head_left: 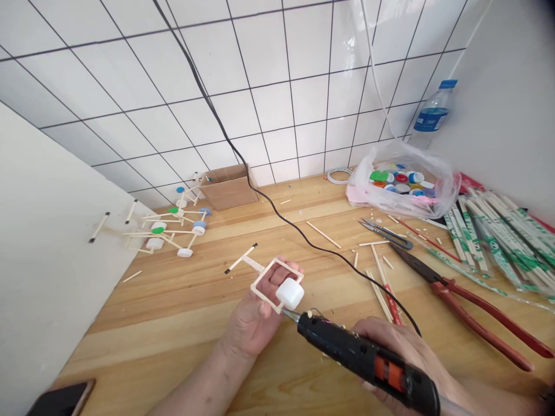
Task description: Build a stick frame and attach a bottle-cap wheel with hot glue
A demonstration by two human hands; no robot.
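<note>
My left hand (260, 318) holds a small square frame of wooden sticks (265, 296) up off the table. A white bottle cap (289, 293) sits at the frame's right side, and a crosspiece with black ends (241, 258) sticks out from its far left side. Wrapped in my right hand (403, 346) is a black hot glue gun (347, 346) with an orange part. Its metal tip touches or nearly touches the frame's near corner, just below the cap; which of the two I cannot tell.
Stick-and-cap models (173, 228) stand at the left near a cardboard box (232, 188). Right lie red-handled pliers (472, 312), thread snips (385, 231), packaged chopsticks (507, 231) and a bag of caps (403, 190). A black cable (277, 211) crosses the table. A phone (60, 398) lies front left.
</note>
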